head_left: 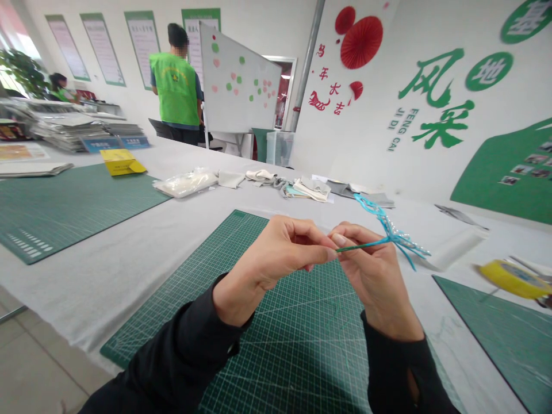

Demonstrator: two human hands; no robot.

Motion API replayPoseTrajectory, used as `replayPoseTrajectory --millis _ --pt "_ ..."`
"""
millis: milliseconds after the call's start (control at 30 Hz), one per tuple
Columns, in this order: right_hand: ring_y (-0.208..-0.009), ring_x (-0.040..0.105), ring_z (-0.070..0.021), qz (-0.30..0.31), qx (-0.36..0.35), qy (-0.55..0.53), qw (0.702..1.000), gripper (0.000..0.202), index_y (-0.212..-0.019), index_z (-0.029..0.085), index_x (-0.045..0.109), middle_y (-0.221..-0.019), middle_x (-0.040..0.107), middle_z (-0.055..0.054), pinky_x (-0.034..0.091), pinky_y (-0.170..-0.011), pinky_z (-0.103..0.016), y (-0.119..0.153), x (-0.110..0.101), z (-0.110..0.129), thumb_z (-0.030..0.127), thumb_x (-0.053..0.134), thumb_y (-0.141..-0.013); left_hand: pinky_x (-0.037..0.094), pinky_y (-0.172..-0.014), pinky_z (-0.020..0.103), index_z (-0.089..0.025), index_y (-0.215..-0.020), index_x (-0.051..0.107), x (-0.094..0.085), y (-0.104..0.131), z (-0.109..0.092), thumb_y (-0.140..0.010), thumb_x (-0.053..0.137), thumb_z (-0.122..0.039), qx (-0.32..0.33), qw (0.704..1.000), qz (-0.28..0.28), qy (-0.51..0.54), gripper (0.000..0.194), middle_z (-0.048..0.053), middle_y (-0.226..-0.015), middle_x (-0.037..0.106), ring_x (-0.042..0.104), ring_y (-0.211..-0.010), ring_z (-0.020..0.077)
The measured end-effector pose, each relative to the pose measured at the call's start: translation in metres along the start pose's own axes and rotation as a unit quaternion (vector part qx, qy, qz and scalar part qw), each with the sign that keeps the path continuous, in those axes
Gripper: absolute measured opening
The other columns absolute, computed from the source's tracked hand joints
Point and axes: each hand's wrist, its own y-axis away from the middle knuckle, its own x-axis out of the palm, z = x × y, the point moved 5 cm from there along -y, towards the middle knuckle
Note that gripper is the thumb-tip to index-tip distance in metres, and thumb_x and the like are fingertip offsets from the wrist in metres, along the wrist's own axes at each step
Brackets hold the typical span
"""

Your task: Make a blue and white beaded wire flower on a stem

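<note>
Between my two hands, above a green cutting mat (302,333), is a blue wire flower (390,233) with white beads and thin loops. Its stem is wrapped blue, turning green toward the tip. My left hand (287,247) pinches the green end of the stem between thumb and fingers. My right hand (373,267) is closed around the stem closer to the flower, thumb on top. The fingertips of both hands nearly meet. Part of the stem is hidden behind the right fingers.
Fabric scraps (310,188) and a plastic-wrapped packet (187,183) lie along the table's far side. A yellow tape roll (515,279) sits at right, near another mat (509,339). Stacked papers (69,126) stand far left. A person in a green vest (177,89) stands by a whiteboard (239,80).
</note>
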Motion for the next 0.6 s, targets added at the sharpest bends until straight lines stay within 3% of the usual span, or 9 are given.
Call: replayPoseTrajectory --millis 333,600 --pt "-0.064 0.051 -0.0119 0.026 -0.005 0.039 0.999 0.011 -0.067 0.022 0.07 -0.068 0.056 0.001 0.044 -0.061 -0.029 0.0 0.001 0.003 0.031 0.076 -0.07 0.033 -0.045 0.021 -0.012 -0.061 0.068 0.0 0.0 0.0 -0.065 0.074 -0.015 -0.005 1.0 0.01 0.007 0.007 -0.004 -0.051 0.052 0.042 -0.045 0.0048" --pt "-0.07 0.056 -0.0124 -0.018 -0.016 0.0 1.0 0.011 -0.069 0.024 0.072 -0.073 0.062 0.001 0.046 -0.067 -0.03 -0.001 -0.01 0.001 0.031 0.08 -0.066 0.033 -0.046 0.02 -0.013 -0.06 0.063 -0.002 0.0 0.0 -0.063 0.075 -0.017 -0.02 0.999 -0.02 0.02 0.013 -0.004 -0.051 0.053 0.044 -0.046 0.0044"
